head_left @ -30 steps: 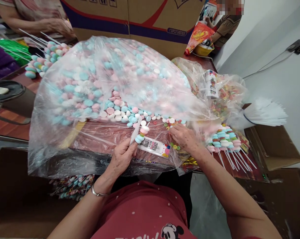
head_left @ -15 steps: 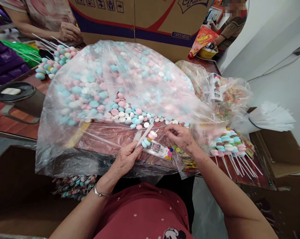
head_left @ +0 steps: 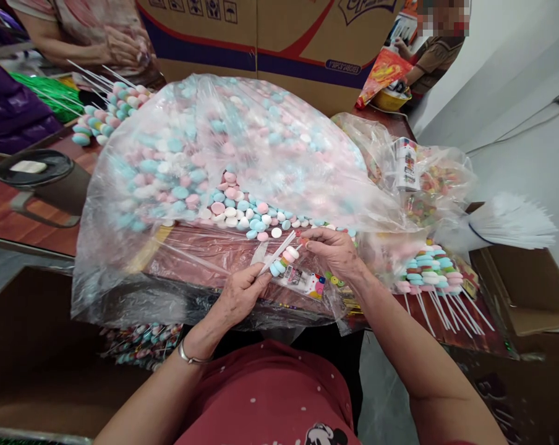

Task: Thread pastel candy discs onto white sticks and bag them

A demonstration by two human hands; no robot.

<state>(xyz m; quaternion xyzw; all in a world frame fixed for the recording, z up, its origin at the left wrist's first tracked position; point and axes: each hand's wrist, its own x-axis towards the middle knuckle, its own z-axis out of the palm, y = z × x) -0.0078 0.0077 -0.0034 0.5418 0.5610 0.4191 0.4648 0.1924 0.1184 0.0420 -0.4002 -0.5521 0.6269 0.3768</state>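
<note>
A lidded mug (head_left: pixel 42 179) stands on the worktop (head_left: pixel 5 216). The left hand (head_left: pixel 243 294) grips a candy skewer (head_left: pixel 287 256) and white sticks (head_left: pixel 279 250), tilted upward. At the skewer's tip, the right hand (head_left: pixel 332 250) pinches what appears to be a small red ring (head_left: pixel 303 242). Further right, loaded skewers (head_left: pixel 430 275) lie grouped.

The skewer (head_left: pixel 284 262) slanted up to the right over the table (head_left: pixel 191 250), strung with blue, green, orange, pink and white candies, its tip bare. White sticks (head_left: pixel 282 246) ran beside it; a small orange ring (head_left: pixel 304 242), partly hidden, sat near the tip.
</note>
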